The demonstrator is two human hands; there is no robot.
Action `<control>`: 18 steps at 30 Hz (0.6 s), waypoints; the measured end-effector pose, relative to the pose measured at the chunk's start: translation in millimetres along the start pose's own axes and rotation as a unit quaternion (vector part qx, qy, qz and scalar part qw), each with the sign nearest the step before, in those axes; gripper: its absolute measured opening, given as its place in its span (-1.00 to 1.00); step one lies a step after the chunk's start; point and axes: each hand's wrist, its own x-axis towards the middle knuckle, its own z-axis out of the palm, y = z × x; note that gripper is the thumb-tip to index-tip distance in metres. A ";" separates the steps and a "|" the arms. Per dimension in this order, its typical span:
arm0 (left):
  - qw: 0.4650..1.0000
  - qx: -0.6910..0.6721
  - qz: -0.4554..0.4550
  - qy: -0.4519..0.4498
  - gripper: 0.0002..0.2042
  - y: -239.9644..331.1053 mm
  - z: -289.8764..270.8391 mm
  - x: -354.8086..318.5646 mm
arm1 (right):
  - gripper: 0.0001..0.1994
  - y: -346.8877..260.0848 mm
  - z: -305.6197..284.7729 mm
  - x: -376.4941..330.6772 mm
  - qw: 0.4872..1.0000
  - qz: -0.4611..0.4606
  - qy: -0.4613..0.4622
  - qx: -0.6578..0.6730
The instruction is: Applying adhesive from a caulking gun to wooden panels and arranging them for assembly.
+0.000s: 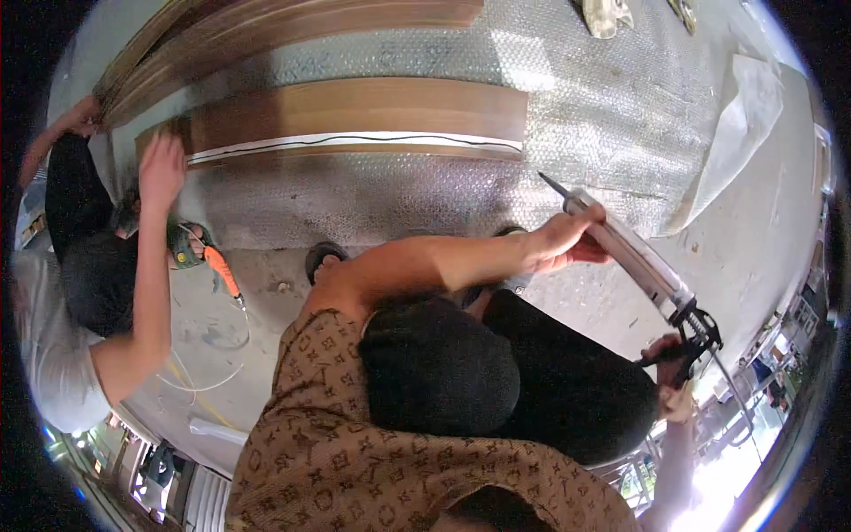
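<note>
A caulking gun [634, 264] with a long pale barrel slants across the right side, its dark nozzle [554, 184] pointing up and left. My left hand [567, 238] is wrapped around the front of the barrel. Around the black handle at the rear, my right hand [674, 381] is closed, partly in shadow. Just left of the nozzle tip, and apart from it, lies a brown wood-grain board [390, 102]. Along its near side runs a white strip [355, 138] bearing a wavy dark bead.
A co-worker squats at the left, one hand [162, 168] over the board's left end. More wood-grain panels [292, 22] lie beyond, on bubble wrap [603, 115]. An orange air blow gun [222, 270] with a hose is near the co-worker's foot. White sheeting [736, 133] curls at the right.
</note>
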 end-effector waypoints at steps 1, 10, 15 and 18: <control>0.999 0.016 -0.032 -0.023 -0.56 -4.3 2.0 2.0 | -0.24 -5.1 6.5 -7.4 0.999 -0.038 -0.019 -0.022; 0.615 0.780 0.075 0.087 -0.57 -0.5 -7.1 -73.3 | -0.76 -80.9 -47.4 -182.8 0.807 0.041 -0.087 -0.583; 0.473 0.778 -0.126 0.393 -0.69 22.0 -6.9 -275.0 | -0.78 -97.0 -111.6 -212.6 0.933 0.253 -0.082 -0.242; 0.418 0.777 -0.125 0.454 -0.65 -25.1 32.4 -401.0 | -0.81 -69.9 -170.7 -235.9 0.870 0.478 -0.067 -0.096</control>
